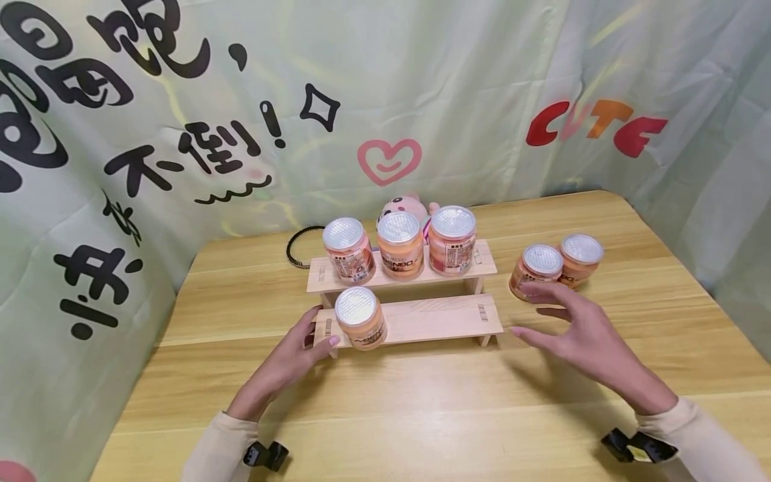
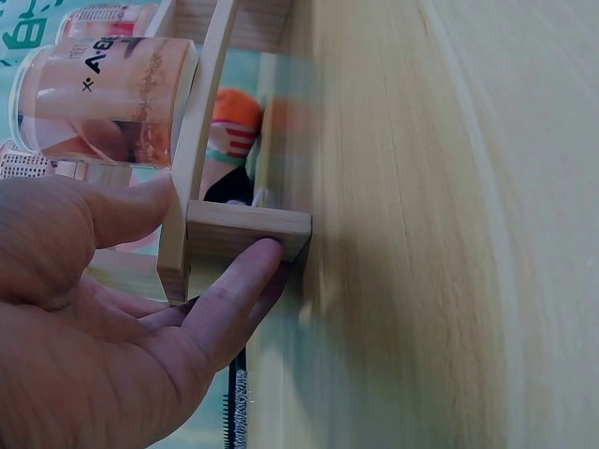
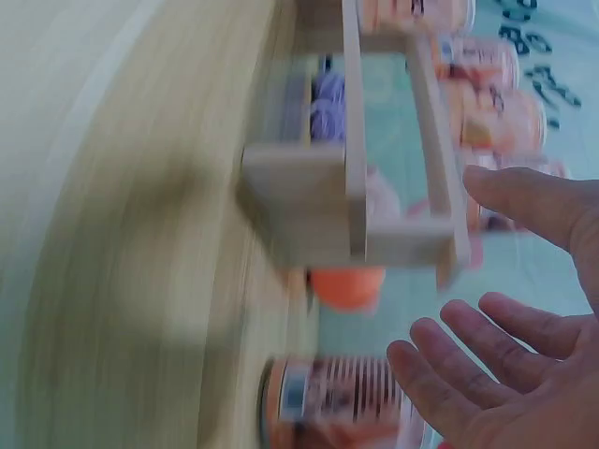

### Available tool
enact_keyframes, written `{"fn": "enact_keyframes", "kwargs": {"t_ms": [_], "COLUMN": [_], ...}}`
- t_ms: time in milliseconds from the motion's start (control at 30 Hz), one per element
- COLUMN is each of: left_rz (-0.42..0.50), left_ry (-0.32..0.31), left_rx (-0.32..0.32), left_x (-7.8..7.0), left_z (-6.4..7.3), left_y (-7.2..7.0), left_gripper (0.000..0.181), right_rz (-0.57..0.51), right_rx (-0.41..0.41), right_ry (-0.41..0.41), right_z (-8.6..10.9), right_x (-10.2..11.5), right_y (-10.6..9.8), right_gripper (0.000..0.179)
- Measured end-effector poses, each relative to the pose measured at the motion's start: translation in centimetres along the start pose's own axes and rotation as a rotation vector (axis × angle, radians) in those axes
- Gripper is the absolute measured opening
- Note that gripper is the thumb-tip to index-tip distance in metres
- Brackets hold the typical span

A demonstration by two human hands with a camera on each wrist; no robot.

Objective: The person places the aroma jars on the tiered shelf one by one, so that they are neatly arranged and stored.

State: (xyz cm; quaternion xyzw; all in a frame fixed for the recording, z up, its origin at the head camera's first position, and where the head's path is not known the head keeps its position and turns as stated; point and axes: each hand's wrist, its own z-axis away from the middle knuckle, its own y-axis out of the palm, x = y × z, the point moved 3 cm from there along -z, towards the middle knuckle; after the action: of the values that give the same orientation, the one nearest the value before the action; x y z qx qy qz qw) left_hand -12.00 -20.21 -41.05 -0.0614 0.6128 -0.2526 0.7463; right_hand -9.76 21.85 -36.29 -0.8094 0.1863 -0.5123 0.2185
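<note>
A two-tier wooden stand (image 1: 430, 320) holds clear jars with silvery lids and orange contents. My left hand (image 1: 296, 349) grips the stand's left end; in the left wrist view the thumb lies on the lower board's edge and the fingers press the stand's leg (image 2: 245, 223). Beside that thumb, one jar (image 1: 363, 321) stands on the lower step. Three more, including a middle jar (image 1: 400, 246), line the upper step. My right hand (image 1: 581, 335) hovers with spread fingers and holds nothing, its fingertips overlapping the nearer jar (image 1: 536, 268) on the table. Another jar (image 1: 581, 258) stands just behind that one.
Behind the upper step sits a pink plush toy (image 1: 402, 206). A black toothed headband (image 1: 296, 251) lies at the stand's back left. The wooden table (image 1: 415, 415) ends at a pale printed curtain (image 1: 470, 87) at the back and sides.
</note>
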Motion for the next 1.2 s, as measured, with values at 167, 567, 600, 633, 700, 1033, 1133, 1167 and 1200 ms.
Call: {"fn": "enact_keyframes", "kwargs": {"t_ms": [167,567,600,633,700,1033,1133,1167,1200], "left_rz": [0.000,-0.015,-0.017,-0.017,-0.016,-0.001,-0.004,-0.005,-0.003], "left_ry": [-0.001,0.019,0.023,0.023,0.022,0.006,0.002,0.002,0.002], "left_rx": [0.005,0.007,0.009,0.008,0.005,0.002,-0.004,-0.004,-0.003], "left_x": [0.0,0.0,0.0,0.0,0.1,0.0,0.0,0.0,0.0], "left_z": [0.0,-0.1,-0.1,-0.1,-0.1,-0.1,-0.1,-0.1,-0.1], "left_y": [0.0,-0.1,-0.1,-0.1,-0.1,0.0,0.0,0.0,0.0], "left_gripper": [0.068,0.067,0.067,0.067,0.067,0.067,0.067,0.067,0.067], "right_rz": [0.062,0.161,0.161,0.162,0.169,0.120,0.110,0.106,0.110], "right_rx": [-0.030,-0.037,-0.035,-0.033,-0.022,0.074,0.094,0.103,0.109], "right_ry": [0.099,0.364,0.378,0.390,0.417,0.402,0.389,0.385,0.386], "right_z": [0.4,0.3,0.2,0.0,-0.4,-3.0,-3.7,-3.9,-4.1], "right_x": [-2.0,-7.2,-7.6,-8.1,-8.7,-10.7,-11.1,-11.2,-11.2], "right_y": [-2.4,-7.1,-7.3,-7.5,-7.9,-7.9,-7.6,-7.5,-7.5], "right_gripper": [0.059,0.068,0.070,0.072,0.078,0.092,0.091,0.090,0.090]}}
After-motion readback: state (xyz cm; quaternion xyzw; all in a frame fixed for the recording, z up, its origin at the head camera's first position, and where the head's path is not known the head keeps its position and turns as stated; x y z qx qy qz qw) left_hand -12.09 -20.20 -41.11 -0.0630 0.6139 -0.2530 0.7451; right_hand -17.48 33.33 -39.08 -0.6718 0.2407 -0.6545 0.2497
